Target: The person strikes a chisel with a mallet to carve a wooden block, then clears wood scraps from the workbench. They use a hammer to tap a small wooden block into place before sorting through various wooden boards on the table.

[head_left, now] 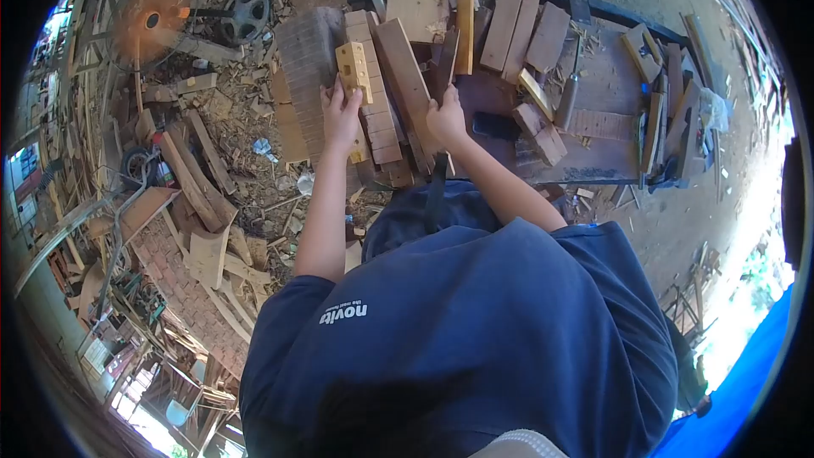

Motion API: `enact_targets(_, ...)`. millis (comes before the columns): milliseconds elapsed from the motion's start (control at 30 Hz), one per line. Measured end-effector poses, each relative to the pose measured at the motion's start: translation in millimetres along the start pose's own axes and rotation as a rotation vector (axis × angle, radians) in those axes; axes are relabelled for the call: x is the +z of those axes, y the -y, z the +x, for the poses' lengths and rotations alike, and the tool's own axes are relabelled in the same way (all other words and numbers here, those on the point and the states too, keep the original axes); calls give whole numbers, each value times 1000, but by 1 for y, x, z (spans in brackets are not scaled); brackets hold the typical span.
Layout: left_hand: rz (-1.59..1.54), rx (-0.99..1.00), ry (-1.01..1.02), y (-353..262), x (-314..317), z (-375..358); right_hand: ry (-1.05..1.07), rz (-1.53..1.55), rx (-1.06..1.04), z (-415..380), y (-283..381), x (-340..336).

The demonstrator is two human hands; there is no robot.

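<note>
My left hand (341, 119) is closed around a pale yellow wooden block (351, 66) with several holes cut in it. The block lies by a stack of brown wooden pieces (381, 123). To the right, my right hand (447, 123) has its fingers closed on the near end of a thin dark wooden piece (444, 58), which points away from me. Between my hands a long brown plank (405, 76) lies at a slant. A dark phone-like rectangle (495, 125) rests on the bench to the right of my right hand.
The low bench (606, 153) bears several short boards (502, 30), a long tool with a wooden handle (566, 102) and a clear plastic bag (716, 110) at its right end. A spinning orange fan (153, 19) stands at the far left. Scrap wood (199, 161) litters the ground.
</note>
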State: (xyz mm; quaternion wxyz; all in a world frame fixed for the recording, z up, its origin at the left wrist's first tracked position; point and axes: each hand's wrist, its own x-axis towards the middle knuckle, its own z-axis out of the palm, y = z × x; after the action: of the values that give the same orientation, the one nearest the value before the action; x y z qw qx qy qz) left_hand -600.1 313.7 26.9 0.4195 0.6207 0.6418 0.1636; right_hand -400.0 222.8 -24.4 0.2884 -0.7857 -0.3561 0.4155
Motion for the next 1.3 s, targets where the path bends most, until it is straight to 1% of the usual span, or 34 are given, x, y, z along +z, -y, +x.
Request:
enact_targets(33,20,-13,17,0,1,-2,-1,7,7,-1,-2,-1)
enact_targets(100,48,-27,41,-8,3,-12,26,-36,-56,-1,-9,-6)
enact_targets(133,212,-138,-31,-21,7,-19,23,-30,-51,1,-12,-10)
enact_targets(167,373,-244,-108,-37,12,-22,61,-96,-88,5,-15,-17)
enact_targets(200,375,-237,-107,-43,17,-22,99,-164,-126,11,-18,-25)
enact_targets(233,452,-120,-218,-49,22,-21,94,-162,-127,19,-19,-37)
enact_targets(267,526,-3,-332,-54,28,-19,125,-124,-47,30,-20,-51)
enact_targets(300,527,-1,-334,-65,33,-13,159,-85,33,39,-20,-59)
enact_targets(333,529,173,-347,-78,40,-2,23,-64,99,43,-20,-58)
enact_targets(367,529,349,-356,-92,47,11,20,-61,101,47,-21,-57)
enact_targets(433,262,464,-109,-112,72,51,-88,-43,292,51,-8,-54)
enact_targets(467,307,534,-89,-117,93,70,-126,-5,369,52,-1,-48)
enact_targets(500,351,605,-69,-119,117,88,-115,23,385,54,4,-43)
enact_targets(533,347,615,-59,-119,139,106,-162,82,422,54,8,-38)
enact_targets(567,324,615,37,-119,161,122,-211,141,458,52,12,-34)
enact_targets(600,300,615,134,-122,177,130,-228,156,489,52,12,-30)
enact_targets(633,293,629,150,-140,179,124,-249,171,521,56,4,-23)
enact_targets(700,703,226,216,-164,189,110,-246,196,423,56,-8,-20)
enact_targets(767,701,216,235,-155,199,109,-34,181,350,53,-16,-32)
enact_targets(800,689,201,222,-154,198,106,-44,184,361,50,-22,-33)
enact_targets(867,675,196,173,-140,200,113,-27,40,137,46,-31,-31)
enact_targets(900,678,197,178,-131,204,118,-29,42,142,43,-32,-34)
enact_targets(967,704,225,86,-114,206,123,-188,129,116,33,-28,-34)
enact_targets(1000,772,196,135,-126,198,118,-183,134,118,32,-25,-31)
enact_targets(1033,774,193,127,-133,192,119,-239,119,136,36,-19,-27)
enact_targets(1067,690,126,140,-139,185,120,-293,105,150,40,-14,-24)
enact_targets(1100,608,57,150,-140,177,122,-281,111,139,45,-6,-27)
enact_targets(1167,635,3,136,-139,167,135,-94,197,433,54,7,-35)
enact_targets(1200,682,-17,117,-143,163,135,-135,141,381,57,1,-29)
enact_targets(1233,727,-37,100,-143,162,136,-31,114,353,61,-1,-34)
enact_targets(1267,808,-59,154,-146,161,140,-57,105,269,63,-6,-34)
enact_targets(1300,807,-65,151,-147,160,143,-83,93,187,63,-17,-31)
